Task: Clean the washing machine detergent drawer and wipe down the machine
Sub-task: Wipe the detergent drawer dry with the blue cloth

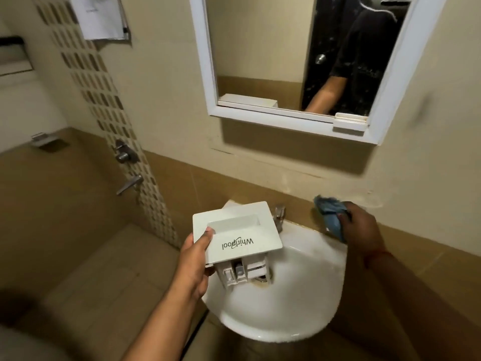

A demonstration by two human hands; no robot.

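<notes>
- The tiled wall (260, 173) runs beige above and brown below, with a strip of small patterned tiles (104, 100) slanting down its left part
- A white-framed mirror (299, 61) hangs on that wall above the basin; it reflects a dark-sleeved arm
- The white sink (299, 295) is a rounded basin fixed against the brown tiles, with rust-coloured staining round its drain
- The detergent drawer (236, 230), white plastic, is held above the sink's left rear part, its front panel turned up toward the camera; the brand lettering reads upside down, and the compartments hang below the panel over the bowl
- The left hand (195, 264) grips the drawer's front panel at its near left corner, thumb laid on the face beside the recessed handle, the other fingers curled underneath
- The right hand (361, 225) hovers beside the sink's right rear rim, fingers closed round a blue cloth (330, 214) that is bunched up and sticks out toward the wall
- A sheet of paper (101, 16) is fastened to the wall at the upper left
- A chrome tap (279, 214) stands at the back of the sink, just right of the drawer panel
- 2 metal shower fittings (125, 152) sit on the patterned strip, 1 above the other, well left of the sink
</notes>
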